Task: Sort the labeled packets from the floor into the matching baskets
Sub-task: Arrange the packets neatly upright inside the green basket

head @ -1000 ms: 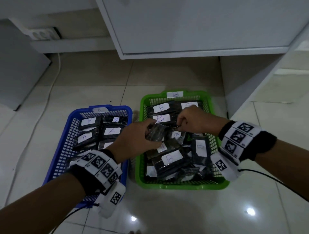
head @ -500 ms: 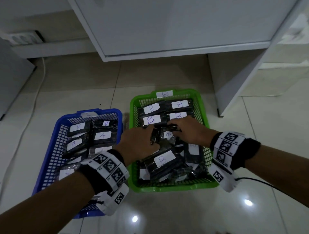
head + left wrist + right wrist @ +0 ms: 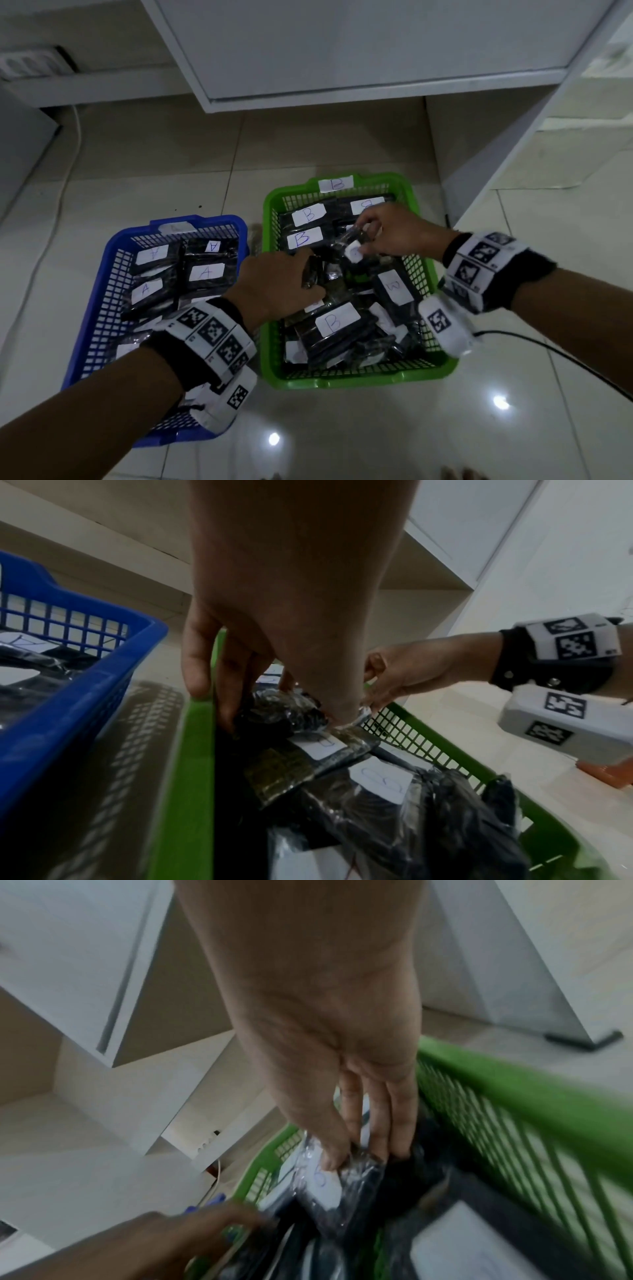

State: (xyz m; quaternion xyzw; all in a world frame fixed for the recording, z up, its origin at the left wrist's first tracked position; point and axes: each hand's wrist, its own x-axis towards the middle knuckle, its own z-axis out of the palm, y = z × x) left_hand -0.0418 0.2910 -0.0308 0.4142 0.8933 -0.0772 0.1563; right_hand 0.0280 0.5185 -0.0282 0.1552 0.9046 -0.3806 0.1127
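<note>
A green basket (image 3: 346, 378) tagged B holds several black packets with white B labels. Beside it on the left stands a blue basket (image 3: 102, 260) with black packets labelled A. My left hand (image 3: 284, 281) is inside the green basket, fingers curled round a dark crinkled packet (image 3: 281, 715). My right hand (image 3: 387, 233) pinches another clear-wrapped black packet (image 3: 356, 246) by its upper end, its white label (image 3: 323, 1185) facing up, just above the pile. The right wrist view is blurred.
Both baskets sit on a glossy white tiled floor (image 3: 342, 438). A white cabinet (image 3: 342, 51) overhangs behind them, with its side panel (image 3: 479, 164) right of the green basket. A white cable (image 3: 58, 205) runs down the left floor, a black cable (image 3: 548, 353) at right.
My right hand has moved back and up inside the green basket, lifting a labelled packet. My left hand has shifted a little right and gripped a dark packet in the pile.
</note>
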